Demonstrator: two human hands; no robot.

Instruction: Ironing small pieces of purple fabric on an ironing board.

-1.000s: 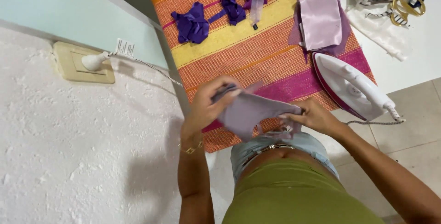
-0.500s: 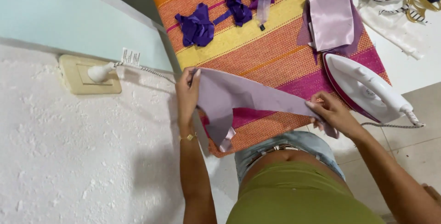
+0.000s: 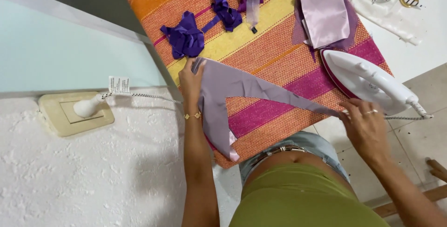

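Observation:
A lilac fabric piece (image 3: 235, 85), shaped like a wide V, lies stretched over the striped orange, yellow and pink ironing surface (image 3: 260, 50). My left hand (image 3: 191, 78) pinches its upper left corner near the board's left edge. My right hand (image 3: 365, 124) holds the tip of its long right arm at the board's right edge, just below the white iron (image 3: 368, 82). The fabric's other arm hangs down toward my waist.
Dark purple fabric bits (image 3: 186, 36) and a purple strip (image 3: 226, 10) lie higher on the board, with folded pale pink satin (image 3: 326, 10) at the upper right. A wall socket (image 3: 74, 113) holds the iron's plug, with its cord (image 3: 149, 96) running to the board. White cloth lies beyond on the right.
The lilac piece went from bunched in both hands to spread flat. My left hand moved up along the left edge and my right hand moved out to the right.

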